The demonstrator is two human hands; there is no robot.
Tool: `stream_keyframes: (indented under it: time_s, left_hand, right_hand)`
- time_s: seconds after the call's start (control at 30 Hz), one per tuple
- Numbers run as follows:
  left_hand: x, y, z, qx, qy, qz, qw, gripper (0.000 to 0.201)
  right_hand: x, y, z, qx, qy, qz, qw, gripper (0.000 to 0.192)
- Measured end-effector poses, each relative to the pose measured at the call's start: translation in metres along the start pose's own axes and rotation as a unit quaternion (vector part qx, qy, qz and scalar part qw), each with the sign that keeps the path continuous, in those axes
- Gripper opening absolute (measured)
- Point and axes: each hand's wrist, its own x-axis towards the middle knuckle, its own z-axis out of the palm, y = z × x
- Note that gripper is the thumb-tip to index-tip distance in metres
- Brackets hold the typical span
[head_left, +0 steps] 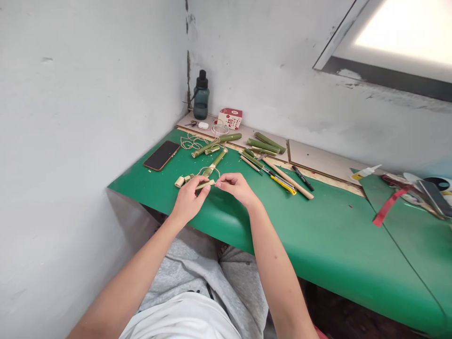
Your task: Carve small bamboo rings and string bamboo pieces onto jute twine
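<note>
My left hand (189,201) is closed round a short green bamboo piece (205,185), whose pale end points toward my right hand. The fingertips of my right hand (237,189) are pinched together at that end, on what looks like a thin string (218,172) that loops up behind the piece. Just beyond, a longer bamboo tube (219,157) lies on the green table cover (282,221), partly hidden by my hands. Small cut bamboo pieces (180,181) sit to the left of my left fingers.
A phone (161,155) lies at left, near loose twine (192,141). Behind are a water bottle (201,96), a red-and-white box (230,118) and bamboo lengths (263,145). A yellow utility knife (283,184), wooden stick (293,181), black marker (302,178) and glue bottle (365,172) lie rightward.
</note>
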Motion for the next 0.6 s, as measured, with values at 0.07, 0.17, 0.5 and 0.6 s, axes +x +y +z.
stream_keyframes:
  time_s: [0.07, 0.17, 0.5, 0.6]
  left_hand:
    - [-0.0006, -0.0002, 0.0001, -0.002, 0.001, 0.001, 1.000, 0.023]
    - [-0.0017, -0.0007, 0.0003, 0.004, 0.009, 0.006, 1.000, 0.022]
    - [-0.0016, -0.0008, -0.0006, -0.012, 0.024, 0.019, 0.999, 0.020]
    - [-0.0027, 0.0006, -0.0019, -0.013, 0.014, 0.026, 0.999, 0.021]
  right_hand:
    - [0.0004, 0.0020, -0.0003, -0.017, 0.009, 0.001, 1.000, 0.027]
    - [0.0000, 0.0042, -0.0027, -0.028, 0.016, 0.004, 0.999, 0.024]
    - [-0.0015, 0.0030, -0.0030, -0.035, 0.009, 0.010, 0.999, 0.023]
    - [-0.0027, 0.0034, -0.0021, -0.038, 0.011, 0.009, 0.999, 0.021]
